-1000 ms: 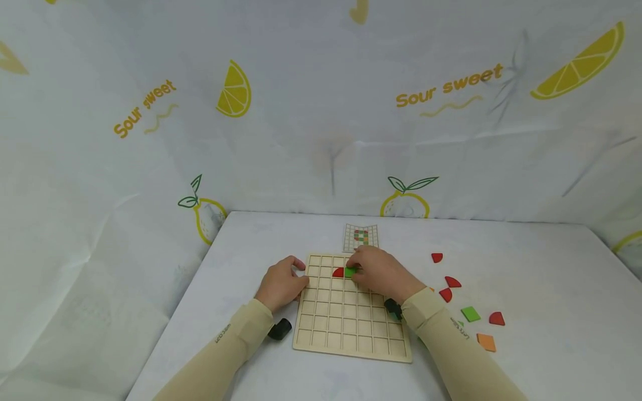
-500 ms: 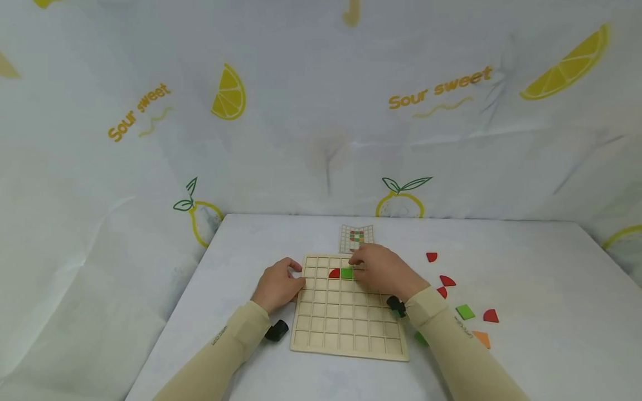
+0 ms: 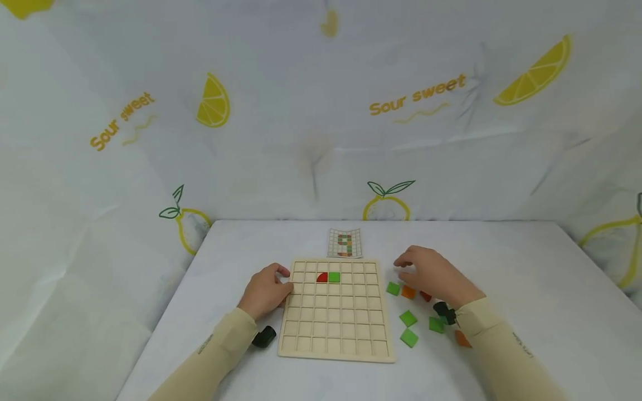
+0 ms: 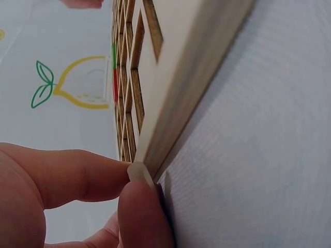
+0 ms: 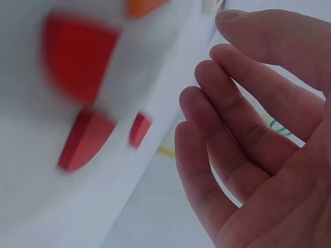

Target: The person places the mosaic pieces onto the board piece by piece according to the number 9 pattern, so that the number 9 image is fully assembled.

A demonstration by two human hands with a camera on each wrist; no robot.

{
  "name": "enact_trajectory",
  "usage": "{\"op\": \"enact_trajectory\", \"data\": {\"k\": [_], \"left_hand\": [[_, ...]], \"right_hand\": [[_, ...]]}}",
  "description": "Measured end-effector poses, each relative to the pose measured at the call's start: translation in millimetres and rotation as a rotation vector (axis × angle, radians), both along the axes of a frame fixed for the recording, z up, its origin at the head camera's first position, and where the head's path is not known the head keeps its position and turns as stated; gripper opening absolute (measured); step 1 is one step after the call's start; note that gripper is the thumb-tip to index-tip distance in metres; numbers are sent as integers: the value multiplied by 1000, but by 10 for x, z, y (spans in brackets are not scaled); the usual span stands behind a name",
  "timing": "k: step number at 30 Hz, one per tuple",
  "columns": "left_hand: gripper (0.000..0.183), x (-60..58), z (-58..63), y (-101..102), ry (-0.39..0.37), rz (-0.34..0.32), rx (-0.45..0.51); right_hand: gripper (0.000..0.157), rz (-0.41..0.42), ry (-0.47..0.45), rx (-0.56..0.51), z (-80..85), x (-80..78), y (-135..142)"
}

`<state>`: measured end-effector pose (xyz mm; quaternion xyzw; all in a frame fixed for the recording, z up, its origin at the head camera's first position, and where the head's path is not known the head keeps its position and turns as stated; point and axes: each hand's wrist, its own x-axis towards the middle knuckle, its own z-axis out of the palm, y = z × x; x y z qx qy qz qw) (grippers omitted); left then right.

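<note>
A pale wooden grid board [image 3: 333,317] lies flat on the table, with a red quarter-circle tile [image 3: 322,277] and a green square tile [image 3: 334,277] side by side in its cells. My left hand [image 3: 266,289] rests at the board's left edge. In the left wrist view its thumb [image 4: 142,212] and forefinger [image 4: 88,173] meet at the board's side. To the right of the board my right hand [image 3: 433,273] hovers over loose tiles with relaxed, slightly bent fingers and holds nothing. Red tiles [image 5: 77,59] lie beneath it in the right wrist view.
Behind the board lies a pattern card [image 3: 344,243] printed with coloured cells. Loose green tiles [image 3: 408,318] and orange tiles [image 3: 408,292] are scattered right of the board. A white cloth with lemon prints [image 3: 386,209] rises behind the table.
My right hand has let go of the green square tile on the board and moved right over the loose tiles. The left hand stays at the board's edge; the head view has turned right.
</note>
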<state>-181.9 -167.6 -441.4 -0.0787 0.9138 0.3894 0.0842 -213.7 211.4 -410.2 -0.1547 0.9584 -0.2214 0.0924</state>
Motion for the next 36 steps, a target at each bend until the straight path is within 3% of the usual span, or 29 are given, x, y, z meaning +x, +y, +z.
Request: {"op": "enact_trajectory", "data": {"k": [6, 12, 23, 36], "left_hand": [[28, -3, -32, 10, 2, 2, -9], [31, 4, -26, -3, 3, -4, -26], [30, 4, -21, 9, 12, -11, -22], [29, 7, -16, 1, 22, -11, -20]], "right_hand": [[30, -52, -7, 10, -65, 49, 350], [30, -75, 0, 18, -111, 66, 509], [36, -107, -39, 24, -90, 93, 604], [25, -85, -23, 29, -131, 98, 611]]}}
